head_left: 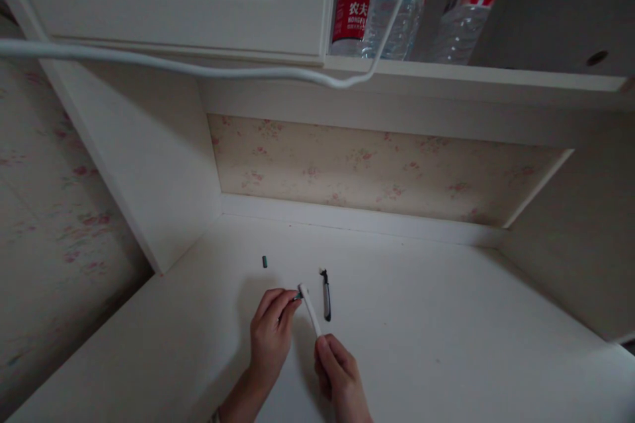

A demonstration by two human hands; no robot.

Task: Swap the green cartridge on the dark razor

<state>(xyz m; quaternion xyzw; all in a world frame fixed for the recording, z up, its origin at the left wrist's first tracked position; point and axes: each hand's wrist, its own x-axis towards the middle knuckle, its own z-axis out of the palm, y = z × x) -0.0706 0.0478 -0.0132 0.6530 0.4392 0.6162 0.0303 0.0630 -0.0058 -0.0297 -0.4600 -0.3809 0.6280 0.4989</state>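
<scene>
My right hand (338, 370) is closed round the lower end of a slim white stick shaped like a toothbrush (311, 312), which slants up to the left. At its upper end, my left hand (272, 324) pinches a small dark green piece (296, 297) that meets the stick's tip; its kind is too small to make out. Just right of the stick, a slim black and white pen-like object (326, 295) lies on the white desktop (421, 317). Further back on the left rests a short dark green cylinder (264, 262).
A white cable (208, 71) crosses the view above the desk. Overhead, a shelf (476, 77) bears plastic bottles, among them one with a red label (352, 13), next to a cabinet door (188, 20). White side panels (143, 152) and flowered wallpaper (347, 165) bound the desk.
</scene>
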